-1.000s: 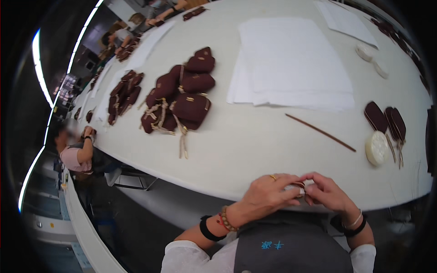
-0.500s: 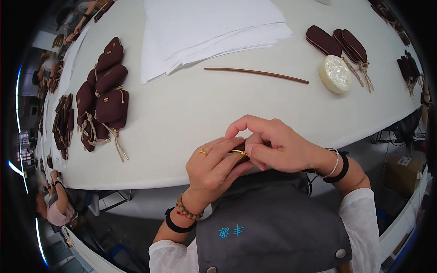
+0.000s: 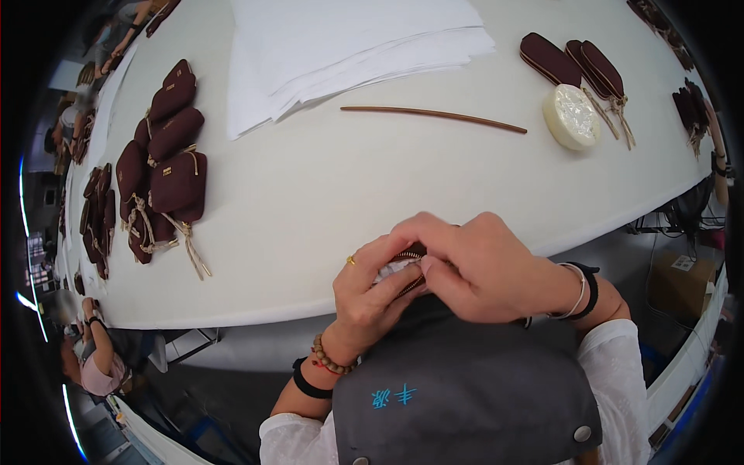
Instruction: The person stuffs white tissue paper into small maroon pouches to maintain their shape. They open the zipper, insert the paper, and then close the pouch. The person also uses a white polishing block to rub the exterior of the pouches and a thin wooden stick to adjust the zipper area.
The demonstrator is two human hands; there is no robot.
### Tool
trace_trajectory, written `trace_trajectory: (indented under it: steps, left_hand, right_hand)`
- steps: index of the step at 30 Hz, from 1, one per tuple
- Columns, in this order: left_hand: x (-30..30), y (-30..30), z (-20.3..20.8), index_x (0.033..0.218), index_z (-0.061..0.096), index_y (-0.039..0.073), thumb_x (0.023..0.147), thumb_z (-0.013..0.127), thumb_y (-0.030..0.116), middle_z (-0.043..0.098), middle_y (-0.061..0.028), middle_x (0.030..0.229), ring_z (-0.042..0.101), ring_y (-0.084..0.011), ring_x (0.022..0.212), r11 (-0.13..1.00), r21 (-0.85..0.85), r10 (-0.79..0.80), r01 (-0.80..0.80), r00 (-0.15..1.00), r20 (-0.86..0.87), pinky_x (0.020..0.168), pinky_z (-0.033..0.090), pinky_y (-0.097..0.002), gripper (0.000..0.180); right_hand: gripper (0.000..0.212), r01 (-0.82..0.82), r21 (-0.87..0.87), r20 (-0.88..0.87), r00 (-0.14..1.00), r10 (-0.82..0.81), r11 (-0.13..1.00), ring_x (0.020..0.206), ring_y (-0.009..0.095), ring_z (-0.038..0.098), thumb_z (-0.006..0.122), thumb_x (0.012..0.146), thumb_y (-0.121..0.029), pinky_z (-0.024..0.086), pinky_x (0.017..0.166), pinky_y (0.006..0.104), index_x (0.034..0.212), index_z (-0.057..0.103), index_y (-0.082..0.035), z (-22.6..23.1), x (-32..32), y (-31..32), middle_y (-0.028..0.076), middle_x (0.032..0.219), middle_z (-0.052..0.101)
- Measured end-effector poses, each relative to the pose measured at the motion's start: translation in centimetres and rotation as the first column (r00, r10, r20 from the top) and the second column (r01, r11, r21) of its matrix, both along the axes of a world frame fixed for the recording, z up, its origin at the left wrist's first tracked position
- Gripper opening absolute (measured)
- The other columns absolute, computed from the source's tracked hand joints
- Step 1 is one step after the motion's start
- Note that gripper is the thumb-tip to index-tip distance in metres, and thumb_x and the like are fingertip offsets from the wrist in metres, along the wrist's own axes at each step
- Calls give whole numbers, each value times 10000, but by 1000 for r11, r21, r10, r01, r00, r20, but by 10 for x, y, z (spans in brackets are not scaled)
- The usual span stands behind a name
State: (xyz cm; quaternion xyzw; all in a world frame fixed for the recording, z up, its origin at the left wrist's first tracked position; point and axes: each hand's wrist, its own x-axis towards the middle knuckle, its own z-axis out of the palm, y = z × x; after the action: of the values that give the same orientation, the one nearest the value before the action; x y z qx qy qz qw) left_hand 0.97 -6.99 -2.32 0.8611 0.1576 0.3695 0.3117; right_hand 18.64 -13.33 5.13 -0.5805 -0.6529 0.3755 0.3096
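Close to the front edge of the table, both hands are on a small dark maroon zip pouch [image 3: 415, 249]. My left hand [image 3: 363, 288] is closed around its body, the fingers covering most of it. Brass zipper teeth curve along its gaping mouth, and something white [image 3: 387, 270], lining or stuffing, shows inside. My right hand [image 3: 487, 267] pinches at the pouch's right end; the fingertips hide the zipper pull.
A pile of maroon pouches [image 3: 177, 182] with beige cords lies at left, more pouches [image 3: 550, 59] at far right beside a cream roll of tape [image 3: 571, 116]. A thin brown stick [image 3: 434, 115] lies before stacked white paper [image 3: 349, 46]. Other people sit along the left.
The pouch's zipper, mostly closed earlier, now gapes and shows white inside. My right hand has come slightly lower, toward me, and the whole view has shifted a little.
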Motion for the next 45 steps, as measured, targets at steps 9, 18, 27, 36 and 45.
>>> trace_trajectory:
  steps: [9, 18, 27, 36, 45]
  left_hand:
    - [9, -1, -17, 1091, 557, 38, 713, 803, 19, 594, -180, 1182, 613, -298, 1070, 930, -350, -58, 111, 986, 159, 866, 536, -367, 451]
    - [16, -2, -19, 1205, 428, 32, 750, 766, -27, 571, -149, 1169, 613, -239, 1073, 748, -583, -50, 315, 904, 424, 920, 511, -328, 570]
    - [22, -7, -22, 1179, 451, 56, 797, 750, 47, 566, -124, 1185, 567, -204, 1144, 585, -783, -23, 212, 969, 246, 974, 469, -343, 485]
    - [-6, 0, 11, 1369, 363, 72, 733, 821, 125, 625, -98, 1164, 571, -194, 1128, 480, -818, -151, 319, 948, 281, 989, 436, -327, 785]
    - [11, 19, 17, 1162, 560, 51, 730, 777, 76, 670, -126, 1049, 667, -303, 912, 957, -288, 38, -27, 999, 32, 765, 540, -336, 484]
  right_hand:
    - [311, 59, -59, -12, 998, -60, 997, 508, 248, 586, 527, 799, -55, 435, 478, 355, 1109, 512, -45, -1, 10, 3, 87, 638, 598]
    - [368, 64, 145, 86, 993, -77, 987, 510, 273, 603, 495, 817, 23, 431, 443, 344, 1180, 511, -36, -1, 1, 4, 120, 796, 647]
    - [295, 123, 186, 17, 992, -128, 975, 444, 204, 586, 465, 817, 33, 450, 478, 300, 1110, 505, 22, -10, -15, 9, 83, 549, 590]
    - [222, 118, -141, -502, 847, -174, 983, 449, 82, 473, 427, 876, -6, 370, 451, 232, 1092, 477, 14, -11, 3, 3, 41, 547, 545]
    - [204, 155, 239, -389, 920, -52, 958, 510, 117, 541, 455, 872, 46, 413, 498, 255, 1061, 524, 17, 3, -20, 19, 72, 644, 583]
